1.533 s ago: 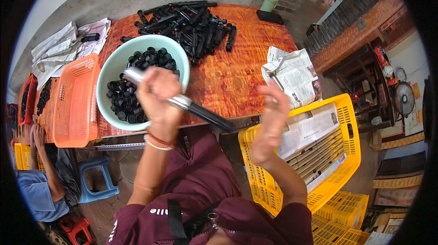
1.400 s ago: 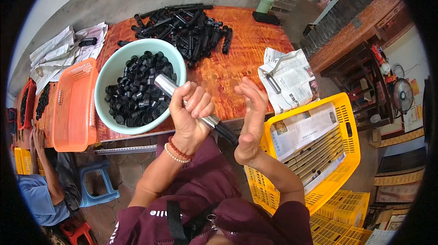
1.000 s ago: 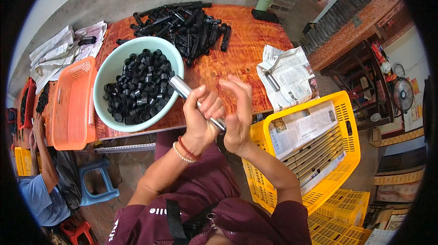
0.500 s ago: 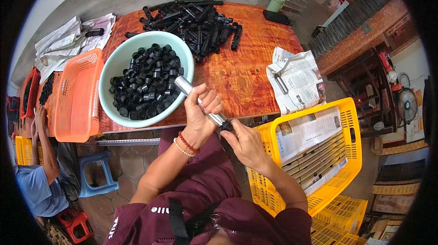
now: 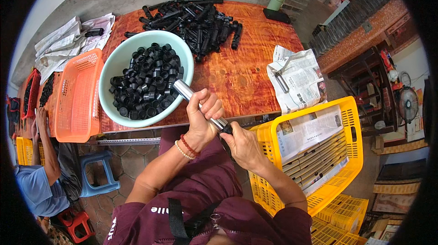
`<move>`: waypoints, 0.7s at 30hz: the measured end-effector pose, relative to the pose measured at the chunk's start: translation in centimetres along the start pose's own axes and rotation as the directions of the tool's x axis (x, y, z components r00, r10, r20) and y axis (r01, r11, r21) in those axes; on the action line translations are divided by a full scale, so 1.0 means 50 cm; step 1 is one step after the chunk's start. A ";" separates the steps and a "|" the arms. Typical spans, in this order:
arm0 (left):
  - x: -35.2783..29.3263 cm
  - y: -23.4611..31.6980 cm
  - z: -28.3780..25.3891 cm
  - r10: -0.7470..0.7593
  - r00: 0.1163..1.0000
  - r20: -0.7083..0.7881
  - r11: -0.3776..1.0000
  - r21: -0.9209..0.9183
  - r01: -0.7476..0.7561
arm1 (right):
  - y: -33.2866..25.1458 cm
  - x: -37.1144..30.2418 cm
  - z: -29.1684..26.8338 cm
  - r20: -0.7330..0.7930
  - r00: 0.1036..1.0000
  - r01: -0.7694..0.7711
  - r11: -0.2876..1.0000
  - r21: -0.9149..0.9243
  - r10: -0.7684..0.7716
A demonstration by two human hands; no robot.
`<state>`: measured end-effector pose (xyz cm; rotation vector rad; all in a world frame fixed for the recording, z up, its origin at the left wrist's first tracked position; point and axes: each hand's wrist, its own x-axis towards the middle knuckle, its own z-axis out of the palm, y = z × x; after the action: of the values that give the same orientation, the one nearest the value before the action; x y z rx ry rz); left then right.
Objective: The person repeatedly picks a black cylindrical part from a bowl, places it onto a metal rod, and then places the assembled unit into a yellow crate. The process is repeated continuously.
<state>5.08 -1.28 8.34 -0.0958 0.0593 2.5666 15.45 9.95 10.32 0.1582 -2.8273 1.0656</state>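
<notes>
A shiny metal tube (image 5: pixel 184 90) slants across in front of me, its bare upper end over the rim of a pale green basin (image 5: pixel 106 65). My left hand (image 5: pixel 205 110) is wrapped round the tube's middle. At the lower end my right hand (image 5: pixel 242 141) grips a black end piece (image 5: pixel 226 128) between thumb and fingers; part of it is hidden by the hand. Many small black caps (image 5: pixel 150 81) fill the basin. Behind it on the table lies a heap of black tubular parts (image 5: pixel 200 26).
The red-brown wooden table (image 5: pixel 255 76) carries an orange basket (image 5: pixel 61 108) at left and newspaper (image 5: pixel 299 78) with a small metal tube on it. A yellow crate (image 5: pixel 273 163) at right holds rows of long slim pieces. A co-worker (image 5: pixel 41 185) sits at far left near a blue stool (image 5: pixel 102 172).
My right hand has turned slightly about the black end piece, its fingers now curled lower. The tube and my left hand stay almost where they were.
</notes>
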 end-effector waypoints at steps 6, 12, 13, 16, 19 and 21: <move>0.000 0.001 -0.004 0.002 1.000 -0.030 1.000 0.022 -0.001 | 0.006 -0.001 0.011 -0.020 1.000 -0.002 0.999 0.038 0.003; -0.004 0.007 -0.010 0.019 0.999 -0.028 0.998 0.053 -0.017 | 0.001 0.002 0.018 0.002 1.000 -0.014 1.000 0.013 0.014; -0.007 0.007 -0.009 0.032 0.999 -0.039 0.998 0.052 -0.029 | 0.001 -0.001 0.022 -0.002 1.000 -0.009 1.000 0.027 0.009; -0.013 0.007 -0.013 0.042 0.998 -0.037 0.998 0.044 -0.040 | 0.002 -0.001 0.026 -0.015 1.000 0.007 0.998 0.056 -0.006; -0.001 0.022 -0.004 0.030 0.999 -0.012 0.999 0.014 -0.030 | 0.003 0.015 0.015 -0.011 0.999 0.038 0.998 0.059 -0.037; 0.006 0.029 -0.002 0.008 1.000 -0.017 1.000 -0.014 -0.008 | 0.009 0.030 -0.001 0.009 0.997 0.071 0.996 0.055 -0.071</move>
<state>4.01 -2.35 8.24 -0.1234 0.0481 2.5748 13.91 10.22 10.31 0.2678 -2.7805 1.1311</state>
